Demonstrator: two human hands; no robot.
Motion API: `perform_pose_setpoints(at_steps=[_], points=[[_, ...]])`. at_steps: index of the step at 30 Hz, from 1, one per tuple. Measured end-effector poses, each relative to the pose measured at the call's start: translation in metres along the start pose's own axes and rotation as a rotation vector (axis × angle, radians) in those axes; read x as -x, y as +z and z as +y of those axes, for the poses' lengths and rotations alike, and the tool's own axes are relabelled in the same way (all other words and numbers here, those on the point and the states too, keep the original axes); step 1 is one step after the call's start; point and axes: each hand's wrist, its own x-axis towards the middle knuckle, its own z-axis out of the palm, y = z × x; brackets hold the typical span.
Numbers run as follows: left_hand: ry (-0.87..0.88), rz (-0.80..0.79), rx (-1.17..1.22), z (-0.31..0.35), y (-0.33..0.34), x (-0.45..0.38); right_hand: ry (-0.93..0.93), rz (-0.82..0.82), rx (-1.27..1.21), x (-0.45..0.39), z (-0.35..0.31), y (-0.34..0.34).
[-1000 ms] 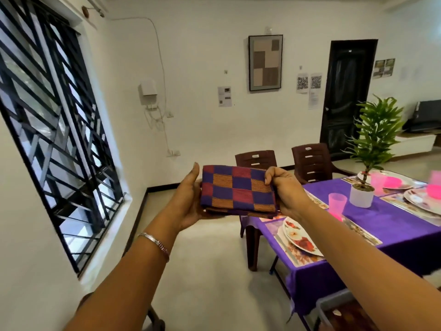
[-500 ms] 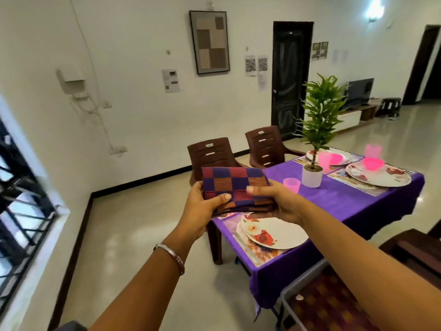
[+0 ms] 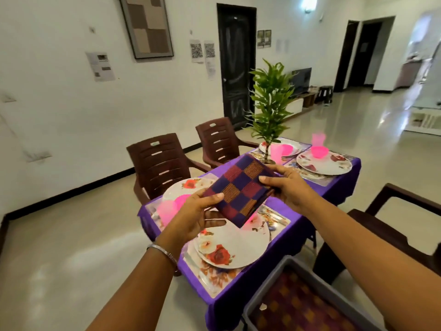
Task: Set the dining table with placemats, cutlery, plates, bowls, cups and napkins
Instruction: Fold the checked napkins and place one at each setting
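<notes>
Both hands, left hand (image 3: 195,217) and right hand (image 3: 290,187), are pinching opposite ends of the folded checked napkin (image 3: 239,191), holding it tilted above the near plate (image 3: 235,244) on the tabletop (image 3: 310,206); a loose pinch risks it unfolding or dropping.

No words or numbers can be made out from here. Two QR code sheets (image 3: 202,50) hang on the white wall beside the dark door, and a printed notice (image 3: 100,66) hangs further left, its lettering too small and blurred.
</notes>
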Motion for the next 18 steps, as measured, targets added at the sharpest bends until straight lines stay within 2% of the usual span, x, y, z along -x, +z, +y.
perform_pose_setpoints(at_steps=[6,13,18], points=[[-0.093,-0.138,-0.046,-0.025,0.042,-0.094,0.015,0.266,-0.279,-0.027,0.026,-0.051],[-0.212,-0.245,0.031,-0.052,0.072,-0.191,0.098,0.459,-0.248,-0.065,0.061,-0.090],[-0.233,-0.307,-0.119,-0.068,0.070,-0.255,0.191,0.548,-0.153,-0.101,0.087,-0.103]])
